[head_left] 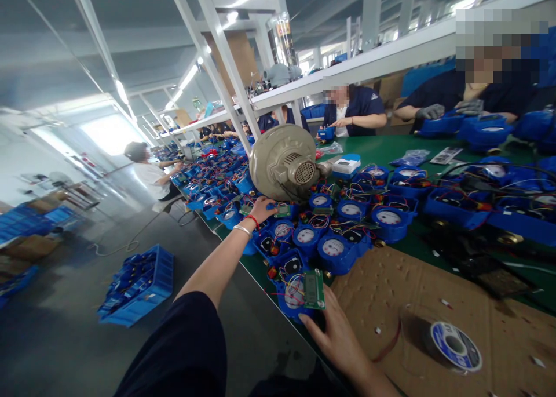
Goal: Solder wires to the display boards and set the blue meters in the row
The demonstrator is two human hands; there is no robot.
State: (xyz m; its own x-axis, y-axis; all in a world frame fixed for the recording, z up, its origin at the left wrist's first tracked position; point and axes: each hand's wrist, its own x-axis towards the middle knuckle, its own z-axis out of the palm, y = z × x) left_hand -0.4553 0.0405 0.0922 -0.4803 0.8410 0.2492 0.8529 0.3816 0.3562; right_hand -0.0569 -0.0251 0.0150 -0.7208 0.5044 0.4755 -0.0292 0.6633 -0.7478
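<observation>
My left hand [262, 210], with a red cord and a silver bangle at its wrist, reaches across the bench to a blue water meter behind the front ones. Its fingers are bent on the meter's blue edge, beside a small green circuit board [282, 211]. My right hand [332, 327] grips the nearest blue water meter [290, 295] at the bench edge, thumb on its near side. A green circuit board with a grey display [313, 290] lies over that meter, against my fingers. Thin coloured wires cross its dial. The other fingertips are hidden.
A beige blower [282, 162] stands among many water meters [334, 246]. Cardboard [369, 292] with a solder spool [456, 346] lies at the right. A blue crate [139, 287] of parts sits on the floor. Co-workers sit across the bench; another person stands at far left.
</observation>
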